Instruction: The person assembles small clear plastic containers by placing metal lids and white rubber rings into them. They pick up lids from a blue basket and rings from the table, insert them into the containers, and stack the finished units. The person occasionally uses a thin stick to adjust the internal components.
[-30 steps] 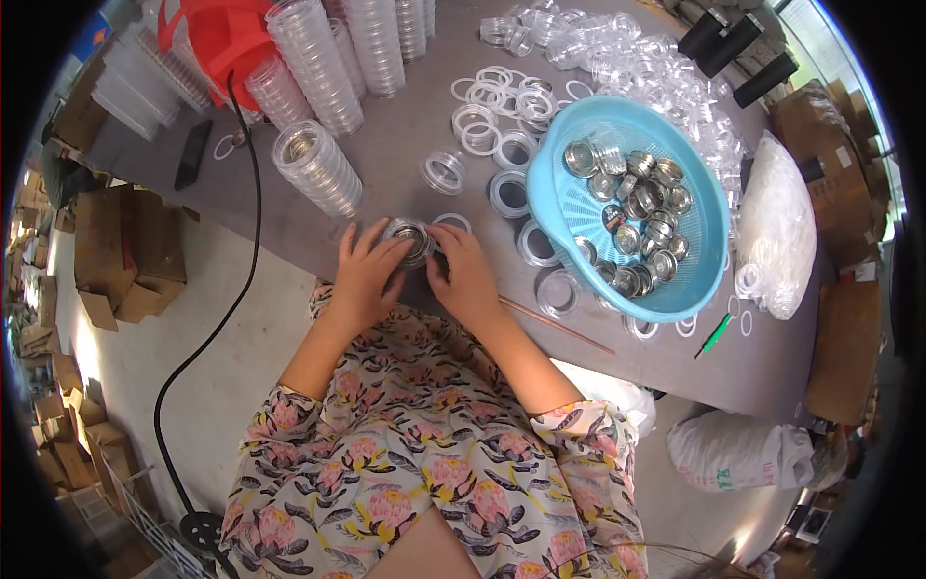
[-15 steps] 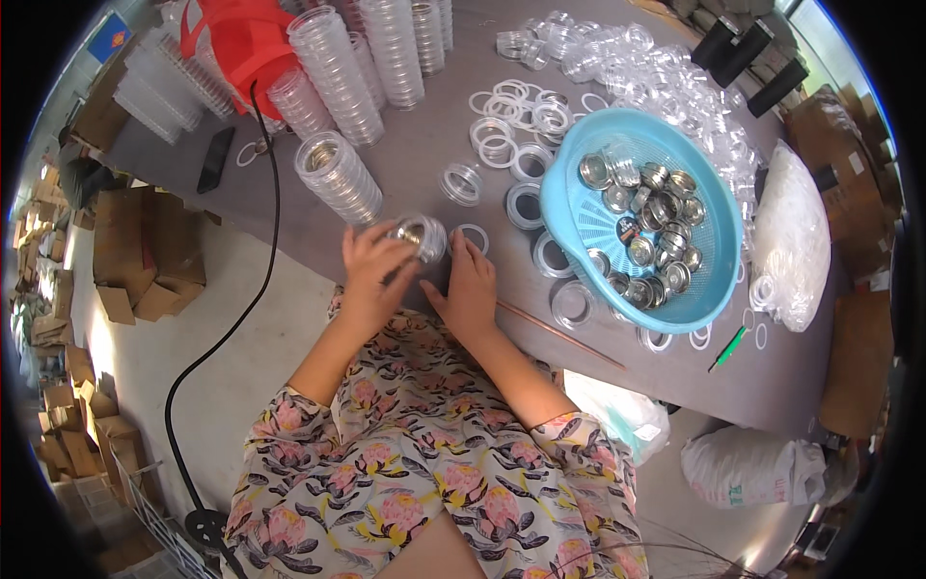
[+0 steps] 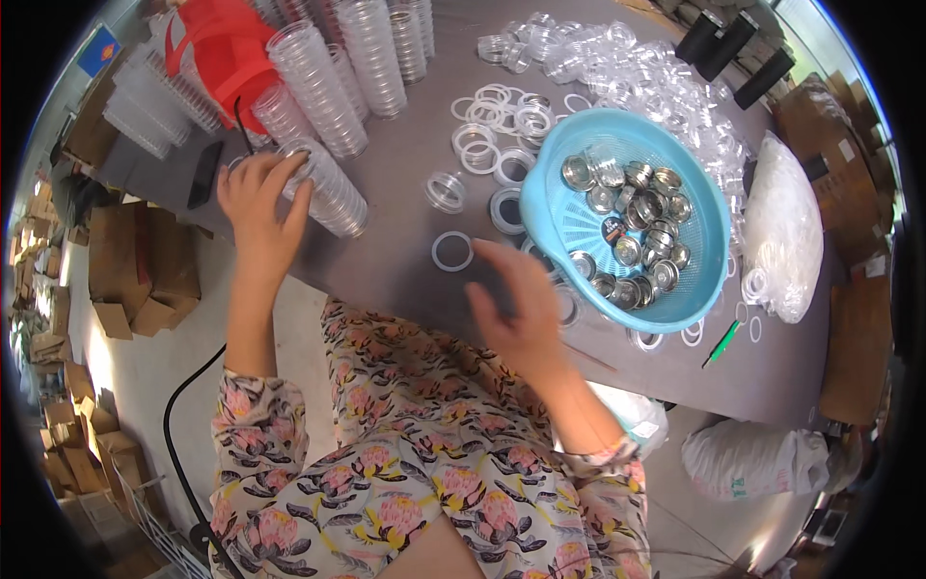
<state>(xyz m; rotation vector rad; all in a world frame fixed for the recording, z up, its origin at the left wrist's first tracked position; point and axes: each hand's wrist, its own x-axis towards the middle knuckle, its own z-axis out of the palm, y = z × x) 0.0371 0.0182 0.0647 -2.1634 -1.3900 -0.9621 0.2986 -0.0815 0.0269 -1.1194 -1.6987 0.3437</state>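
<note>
My left hand (image 3: 258,198) is at the top of a leaning stack of clear round plastic containers (image 3: 338,201), its fingers and thumb closed around the topmost container, which they mostly hide. Slightly blurred, my right hand (image 3: 518,307) hovers over the table's near edge with thumb and fingers apart, holding nothing. A white ring (image 3: 451,251) lies flat on the table just left of its fingertips. Beyond the ring sits a single clear round container (image 3: 446,193). To the right stands a blue plastic basket (image 3: 536,207) holding several silvery round metal-looking pieces (image 3: 661,207).
Tall stacks of clear containers (image 3: 371,58) and a red bag (image 3: 224,58) stand at the back left, near a dark phone (image 3: 204,176). Loose clear pieces (image 3: 627,77) heap behind the basket. A green-handled tool (image 3: 721,344) and a white plastic-wrapped bundle (image 3: 783,227) lie at right.
My left hand has carried a clear round container left and up to the stack. My right hand has lifted off the table and moved right, uncovering the white ring.
</note>
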